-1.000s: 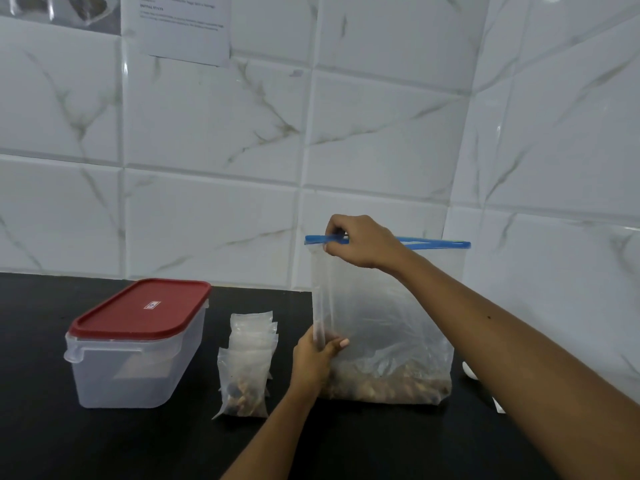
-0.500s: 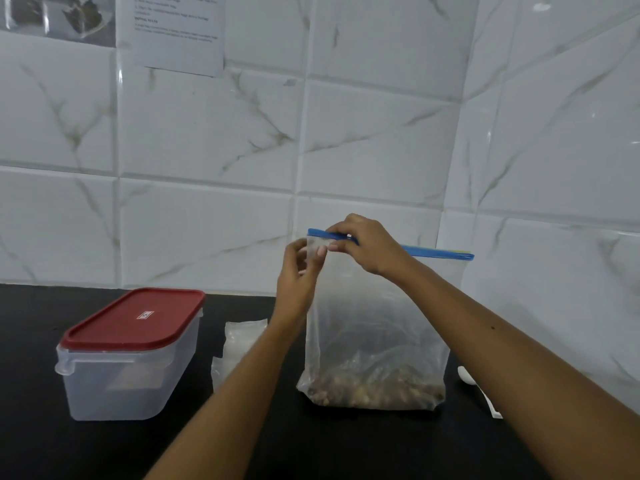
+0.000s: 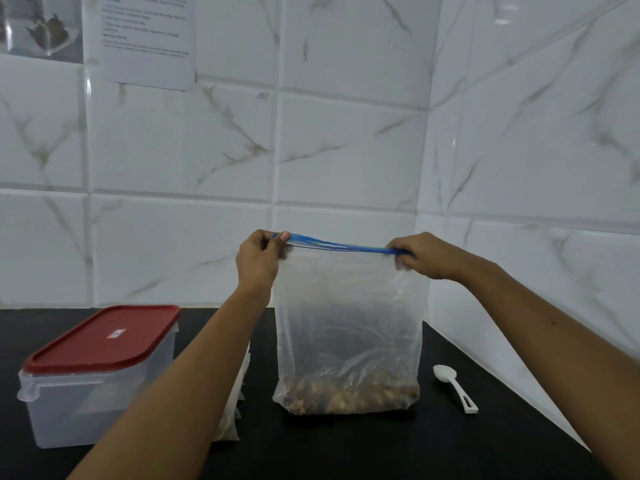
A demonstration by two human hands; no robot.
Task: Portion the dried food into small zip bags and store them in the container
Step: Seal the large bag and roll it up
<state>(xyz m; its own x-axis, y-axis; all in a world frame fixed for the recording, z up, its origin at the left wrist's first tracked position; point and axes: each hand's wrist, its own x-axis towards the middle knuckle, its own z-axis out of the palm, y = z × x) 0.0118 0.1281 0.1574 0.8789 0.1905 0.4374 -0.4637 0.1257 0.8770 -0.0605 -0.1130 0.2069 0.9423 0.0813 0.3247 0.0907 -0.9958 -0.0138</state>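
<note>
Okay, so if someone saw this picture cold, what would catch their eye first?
The big clear bag held upright mid-counter, its blue zip strip pinched at one end by the left hand and at the other by the right hand, with brown dried food pooled at its bottom. Next, the red lid on the clear container at the left, and a white spoon lying on the black counter to the bag's right.
</note>
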